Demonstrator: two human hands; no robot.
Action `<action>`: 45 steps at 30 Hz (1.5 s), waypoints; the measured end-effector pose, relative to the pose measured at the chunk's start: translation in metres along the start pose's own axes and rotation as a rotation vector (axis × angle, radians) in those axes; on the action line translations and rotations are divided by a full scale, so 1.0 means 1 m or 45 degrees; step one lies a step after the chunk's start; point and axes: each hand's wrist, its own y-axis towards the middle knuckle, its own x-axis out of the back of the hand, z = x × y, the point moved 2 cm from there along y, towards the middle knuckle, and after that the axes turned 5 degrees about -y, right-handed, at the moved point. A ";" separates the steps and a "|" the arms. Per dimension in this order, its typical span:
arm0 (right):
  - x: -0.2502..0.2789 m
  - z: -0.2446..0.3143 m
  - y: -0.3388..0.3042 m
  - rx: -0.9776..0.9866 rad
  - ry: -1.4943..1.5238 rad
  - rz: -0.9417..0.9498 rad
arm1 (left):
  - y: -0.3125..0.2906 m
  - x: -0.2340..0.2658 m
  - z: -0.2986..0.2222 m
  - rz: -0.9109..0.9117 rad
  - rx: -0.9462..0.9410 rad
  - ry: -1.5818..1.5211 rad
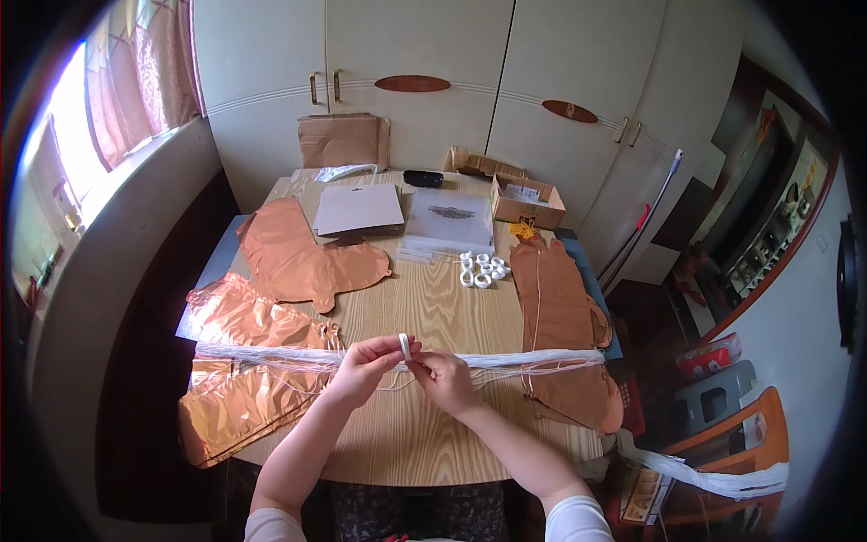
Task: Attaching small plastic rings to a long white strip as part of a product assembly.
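Over the near middle of the table, my left hand (359, 363) pinches a small white ring-like roll (405, 345) by its side. The fingers of my right hand (444, 378) are closed at the roll's lower end, and the fingertips of both hands nearly meet there. Beneath my hands, a long bundle of white strings (515, 359) stretches across the table from left to right, with some loose strands. Several similar white rolls (479, 269) lie in a cluster farther back, right of the middle.
Flat copper-coloured foil balloons lie at left (280, 253), near left (248, 397) and right (560, 298). Behind are grey-white cards (358, 208), clear plastic bags (449, 221), a black pouch (423, 178) and an open box (531, 200). More white strings (722, 479) hang over a wooden chair (778, 429).
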 end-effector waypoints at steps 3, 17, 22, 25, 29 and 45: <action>0.006 0.006 0.002 -0.002 -0.088 -0.113 | 0.000 -0.002 -0.001 -0.012 0.009 0.134; 0.014 -0.012 0.005 -0.200 0.491 -0.054 | 0.001 0.002 0.009 -0.072 0.141 -0.044; 0.016 -0.019 0.010 -0.618 1.462 0.441 | -0.003 -0.007 0.004 0.034 0.300 -0.037; 0.016 -0.022 0.008 -0.663 1.398 0.536 | -0.004 -0.005 0.005 0.041 0.302 -0.020; 0.014 -0.024 0.008 -0.605 1.193 0.568 | -0.005 -0.008 0.007 0.055 0.338 0.039; 0.006 -0.033 0.003 -0.700 1.107 0.546 | -0.002 -0.010 0.009 0.032 0.297 0.008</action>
